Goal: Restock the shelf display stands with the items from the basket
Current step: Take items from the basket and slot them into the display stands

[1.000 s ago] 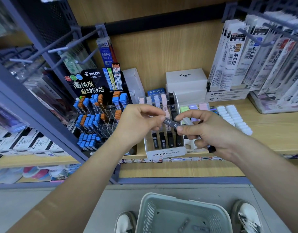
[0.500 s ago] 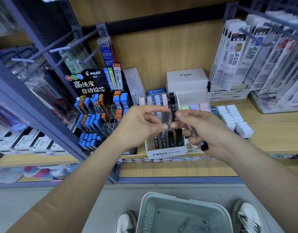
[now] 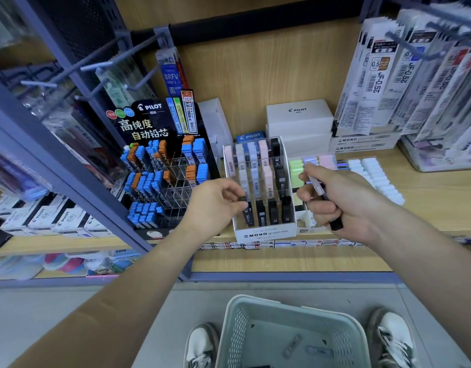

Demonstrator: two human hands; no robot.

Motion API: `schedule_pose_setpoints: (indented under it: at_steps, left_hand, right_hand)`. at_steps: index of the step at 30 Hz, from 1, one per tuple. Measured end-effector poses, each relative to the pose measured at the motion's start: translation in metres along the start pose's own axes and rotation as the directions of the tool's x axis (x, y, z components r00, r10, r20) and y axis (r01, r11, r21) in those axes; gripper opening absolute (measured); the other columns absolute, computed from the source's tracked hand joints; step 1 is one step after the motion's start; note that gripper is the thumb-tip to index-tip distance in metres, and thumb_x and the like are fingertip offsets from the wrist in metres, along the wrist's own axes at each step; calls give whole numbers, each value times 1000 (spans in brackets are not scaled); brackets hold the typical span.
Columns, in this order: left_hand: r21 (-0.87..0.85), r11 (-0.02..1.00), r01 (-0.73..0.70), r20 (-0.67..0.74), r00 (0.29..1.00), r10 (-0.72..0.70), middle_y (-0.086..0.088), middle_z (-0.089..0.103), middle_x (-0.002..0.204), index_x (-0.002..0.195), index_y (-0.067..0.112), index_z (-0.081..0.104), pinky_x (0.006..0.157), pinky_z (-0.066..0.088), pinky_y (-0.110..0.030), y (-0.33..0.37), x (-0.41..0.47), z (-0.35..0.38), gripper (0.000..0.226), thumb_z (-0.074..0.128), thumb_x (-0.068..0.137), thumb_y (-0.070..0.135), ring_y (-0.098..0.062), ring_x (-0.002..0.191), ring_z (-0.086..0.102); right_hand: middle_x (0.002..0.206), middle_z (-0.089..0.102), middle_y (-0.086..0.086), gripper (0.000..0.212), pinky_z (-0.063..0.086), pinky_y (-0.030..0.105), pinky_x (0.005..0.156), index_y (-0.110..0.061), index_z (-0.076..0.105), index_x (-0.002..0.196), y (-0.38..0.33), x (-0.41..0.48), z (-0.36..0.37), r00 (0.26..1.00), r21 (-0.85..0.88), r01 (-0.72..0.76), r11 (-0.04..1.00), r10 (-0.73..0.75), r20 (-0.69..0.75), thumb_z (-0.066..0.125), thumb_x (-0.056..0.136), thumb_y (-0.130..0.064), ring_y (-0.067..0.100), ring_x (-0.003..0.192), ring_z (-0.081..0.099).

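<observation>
The wooden shelf (image 3: 428, 197) carries a black Pilot stand (image 3: 160, 166) of blue and orange lead cases at left. Just right of it is a white Mono stand (image 3: 265, 233) with pastel and black cases, then rows of pastel erasers (image 3: 372, 173). White boxes (image 3: 299, 120) sit at the back. On the floor (image 3: 43, 314) below stands a grey basket (image 3: 290, 338).

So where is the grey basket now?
In the head view, the grey basket sits on the floor at the bottom centre, between the person's two white shoes, below the shelf.
</observation>
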State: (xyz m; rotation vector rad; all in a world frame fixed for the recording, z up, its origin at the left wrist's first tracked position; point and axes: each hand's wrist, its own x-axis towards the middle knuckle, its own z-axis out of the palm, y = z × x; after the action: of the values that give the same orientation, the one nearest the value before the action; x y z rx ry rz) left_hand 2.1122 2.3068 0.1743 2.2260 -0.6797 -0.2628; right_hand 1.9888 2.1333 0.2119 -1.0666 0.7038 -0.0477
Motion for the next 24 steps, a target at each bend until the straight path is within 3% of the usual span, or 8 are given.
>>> schedule_pose_setpoints:
  at_steps: [9,13,16,19,24]
  left_hand:
    - [79,997,-22,7,1000,21,7,64,73,83,21,66,67,51,-14,-9,-1,16,13,77,78,15,-7,68,61]
    - [159,981,-115,-1,993,117,4,66,79,90,13,72,76,53,-23,-11,-2,21,12,75,79,14,-12,76,63]
    - [335,900,-278,37,959,283,-4,68,90,97,9,73,80,52,-32,-12,-4,23,15,70,84,16,-18,85,63]
    - [479,802,-355,112,932,346,-7,66,97,104,8,69,80,51,-37,-13,-3,26,19,62,90,19,-24,91,61]
    - [616,683,-392,158,911,381,-9,60,86,93,4,65,62,53,-37,-14,-1,31,12,61,90,15,-32,76,62]
  right_hand:
    - [66,57,7,21,18,13,31,-13,47,82,2,0,0,997,-24,52,998,-51,50,58,96,-24,5,36,29]
    - [63,62,6,20,19,13,31,-13,47,83,2,-2,-1,996,-45,75,996,-73,58,59,95,-23,7,37,33]
    - [62,66,5,17,20,14,30,-10,50,87,1,-6,0,996,-61,71,996,-68,56,59,95,-23,6,38,34]
    - [65,68,7,14,22,13,29,-9,53,91,1,-7,0,996,-69,65,996,-60,67,60,94,-21,5,37,34]
    - [64,66,9,12,22,13,29,-8,57,95,2,-7,-1,993,-80,72,994,-65,94,59,95,-20,6,37,34]
